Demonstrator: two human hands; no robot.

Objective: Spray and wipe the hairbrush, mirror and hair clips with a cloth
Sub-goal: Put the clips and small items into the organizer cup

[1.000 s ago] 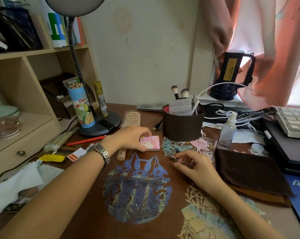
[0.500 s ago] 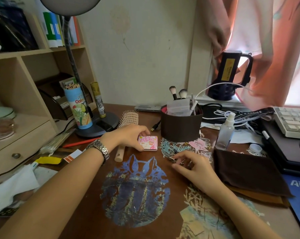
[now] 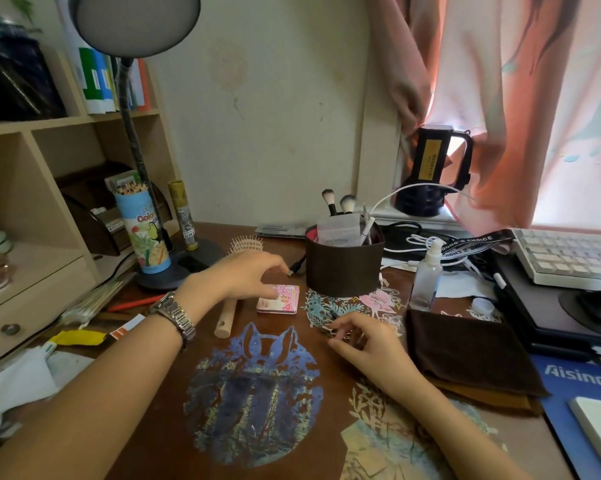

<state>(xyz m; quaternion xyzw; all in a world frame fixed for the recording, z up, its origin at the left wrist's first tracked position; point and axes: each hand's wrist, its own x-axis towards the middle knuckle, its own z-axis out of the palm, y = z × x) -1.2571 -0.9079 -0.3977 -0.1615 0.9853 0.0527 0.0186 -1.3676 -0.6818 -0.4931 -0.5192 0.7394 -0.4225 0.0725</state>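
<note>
The small pink mirror lies flat on the brown desk, closed, and my left hand is over its left edge with the fingers bent down on it; they touch it but I cannot tell if they really grip it. Just left of the mirror lies the hairbrush, its wooden handle pointing to me and its bristle head behind my left hand. My right hand rests on the desk to the right of the mirror, and its fingertips pinch the dark hair clips, which are small and partly hidden. Beside this hand, on the right, is a folded brown cloth, and behind the cloth stands a clear spray bottle. Between the bottle and the mirror stands a dark holder with makeup brushes in it. The desk has printed pictures on it, one with blue rabbit ears in front of me. On the left I see a lamp, a tube of colour pencils and a wooden shelf. On the right are a keyboard and a pink curtain with daylight behind it.
</note>
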